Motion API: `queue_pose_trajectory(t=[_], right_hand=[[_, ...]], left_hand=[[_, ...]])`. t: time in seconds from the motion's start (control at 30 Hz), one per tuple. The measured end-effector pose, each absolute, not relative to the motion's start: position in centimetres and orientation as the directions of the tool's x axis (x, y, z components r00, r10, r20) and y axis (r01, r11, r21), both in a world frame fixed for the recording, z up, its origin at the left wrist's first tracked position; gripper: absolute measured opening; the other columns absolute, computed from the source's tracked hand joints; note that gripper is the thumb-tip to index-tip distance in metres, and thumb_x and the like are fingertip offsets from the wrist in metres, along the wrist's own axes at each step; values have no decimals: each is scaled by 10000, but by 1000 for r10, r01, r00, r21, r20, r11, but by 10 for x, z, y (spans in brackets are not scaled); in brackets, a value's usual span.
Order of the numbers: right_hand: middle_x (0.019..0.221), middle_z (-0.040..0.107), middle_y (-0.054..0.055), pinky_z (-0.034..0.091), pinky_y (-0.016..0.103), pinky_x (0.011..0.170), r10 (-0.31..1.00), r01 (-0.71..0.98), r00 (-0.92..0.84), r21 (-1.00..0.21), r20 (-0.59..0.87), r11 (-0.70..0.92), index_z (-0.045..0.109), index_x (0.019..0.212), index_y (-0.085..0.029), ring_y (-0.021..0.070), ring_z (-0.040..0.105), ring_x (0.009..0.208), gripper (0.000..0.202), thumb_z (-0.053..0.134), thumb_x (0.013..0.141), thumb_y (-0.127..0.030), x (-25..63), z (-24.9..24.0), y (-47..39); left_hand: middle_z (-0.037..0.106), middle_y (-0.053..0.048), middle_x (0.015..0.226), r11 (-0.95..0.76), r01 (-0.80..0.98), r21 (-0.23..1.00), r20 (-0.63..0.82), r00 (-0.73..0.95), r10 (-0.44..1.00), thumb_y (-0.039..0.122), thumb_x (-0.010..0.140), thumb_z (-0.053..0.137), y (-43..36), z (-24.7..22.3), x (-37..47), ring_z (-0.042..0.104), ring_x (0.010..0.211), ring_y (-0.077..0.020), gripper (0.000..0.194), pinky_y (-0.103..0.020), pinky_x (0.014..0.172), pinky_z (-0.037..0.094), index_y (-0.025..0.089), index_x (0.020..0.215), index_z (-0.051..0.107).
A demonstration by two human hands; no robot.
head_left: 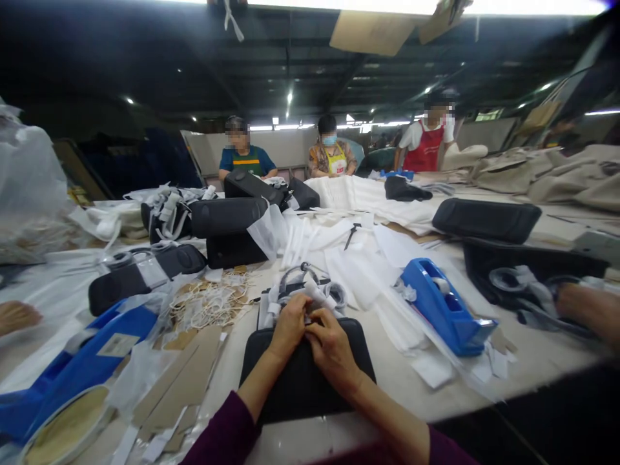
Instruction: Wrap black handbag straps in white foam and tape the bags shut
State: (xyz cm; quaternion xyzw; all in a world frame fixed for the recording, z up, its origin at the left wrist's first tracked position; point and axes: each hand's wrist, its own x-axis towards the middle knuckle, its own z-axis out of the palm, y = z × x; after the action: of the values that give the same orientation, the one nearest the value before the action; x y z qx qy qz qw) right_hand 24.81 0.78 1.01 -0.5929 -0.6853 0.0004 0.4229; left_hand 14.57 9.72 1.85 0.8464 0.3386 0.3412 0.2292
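Note:
A black padded bag (290,394) lies on the table right before me. At its far edge sit a handle and fittings wrapped in white foam (334,294), with a looped dark strap above them. My left hand (290,323) is over the bag's far part, fingers bent and pinched near the wrapped fittings. Close against it, my right hand (332,342) has thumb and fingertips pressed together. Whatever the fingertips pinch is small and mostly hidden by the hands.
Blue tape dispensers stand on the right (445,303) and left (106,349). Cardboard strips (179,381), loose strings (208,300) and white foam sheets (358,278) lie around. More black bags (484,219) are on the table. Other people's hands (588,313) work at both sides; several co-workers are opposite.

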Motion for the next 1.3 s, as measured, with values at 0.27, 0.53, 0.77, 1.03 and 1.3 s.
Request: queue_pose_trajectory(t=[0.27, 0.53, 0.77, 1.03, 1.3], right_hand=[[1073, 520, 152, 355, 457, 909, 821, 936, 311, -307, 480, -175, 489, 1259, -95, 307, 414, 1030, 486, 542, 776, -115, 270, 28, 41], [1130, 479, 145, 365, 386, 827, 834, 940, 336, -211, 438, -267, 578, 1112, -154, 298, 408, 979, 410, 514, 717, -64, 262, 29, 58], [1025, 559, 116, 376, 343, 791, 842, 942, 304, -272, 446, -196, 544, 1031, -136, 255, 467, 901, 370, 508, 666, -86, 268, 29, 61], [685, 542, 4, 326, 279, 578, 848, 749, 489, -596, 204, -289, 524, 958, -205, 194, 495, 639, 345, 547, 615, -234, 288, 33, 71], [555, 444, -20, 342, 267, 486, 935, 419, 335, -871, -114, -256, 406, 666, -217, 157, 436, 545, 205, 476, 475, -187, 321, 32, 97]], left_hand=[[583, -108, 1256, -772, 536, 342, 443, 632, 636, 19, 851, 379, 96, 7, 145, 482, 1215, -218, 400, -403, 1086, 373, 123, 1169, 599], [555, -46, 1357, -784, 591, 190, 357, 702, 616, 88, 913, 386, 99, 4, 147, 402, 1333, -201, 408, -399, 1138, 278, 188, 1258, 579], [558, -36, 1351, -788, 591, 176, 348, 711, 611, 113, 911, 424, 101, 4, 147, 403, 1328, -203, 377, -402, 1111, 297, 216, 1232, 592], [598, -57, 1291, -782, 589, 203, 388, 685, 617, 73, 897, 408, 100, 3, 148, 456, 1270, -226, 340, -411, 1053, 346, 179, 1127, 634], [593, -95, 1282, -766, 572, 293, 439, 632, 639, 5, 873, 359, 96, 8, 147, 494, 1216, -214, 378, -380, 1048, 345, 128, 1130, 609]])
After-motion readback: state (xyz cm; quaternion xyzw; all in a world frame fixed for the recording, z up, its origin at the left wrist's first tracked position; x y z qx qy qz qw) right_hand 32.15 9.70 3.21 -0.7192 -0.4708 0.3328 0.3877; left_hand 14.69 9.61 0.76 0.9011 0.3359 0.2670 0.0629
